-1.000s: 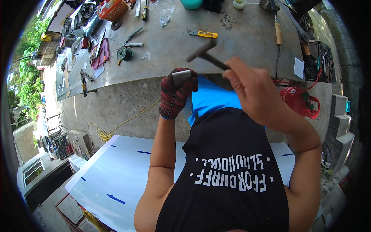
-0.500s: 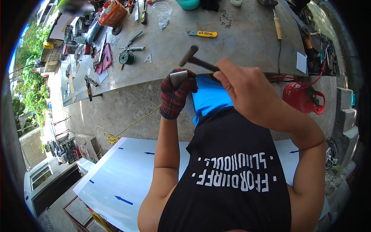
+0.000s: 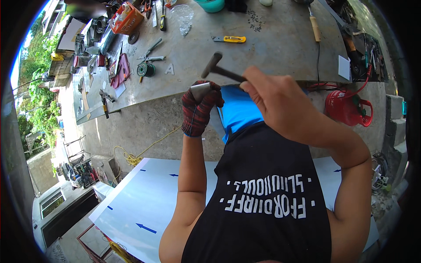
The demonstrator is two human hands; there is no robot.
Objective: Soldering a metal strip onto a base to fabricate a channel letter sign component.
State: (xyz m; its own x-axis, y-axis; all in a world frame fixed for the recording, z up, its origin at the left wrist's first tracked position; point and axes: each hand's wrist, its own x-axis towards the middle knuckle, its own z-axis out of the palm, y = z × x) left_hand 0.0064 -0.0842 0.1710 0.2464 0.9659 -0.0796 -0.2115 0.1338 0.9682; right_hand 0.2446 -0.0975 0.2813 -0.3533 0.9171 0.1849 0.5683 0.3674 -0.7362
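My left hand, in a red and black knit glove, is closed around a small piece of grey sheet metal that looks bent or curved. Part of the metal is hidden by the gloved fingers. A dark hammer is gripped by the handle in my bare right hand. Its head hangs just above the sheet metal, apart from it. Both hands are held in front of the near edge of a grey metal-topped table.
On the table lie a yellow utility knife, a wire spool, a letter-shaped metal cutout, pliers and an orange basket. A red gas cylinder stands to the right. Large white sheets lie behind me.
The hammer head has shifted slightly to the left and down, nearer the sheet metal. Both grips are unchanged, and the whole view has turned a little.
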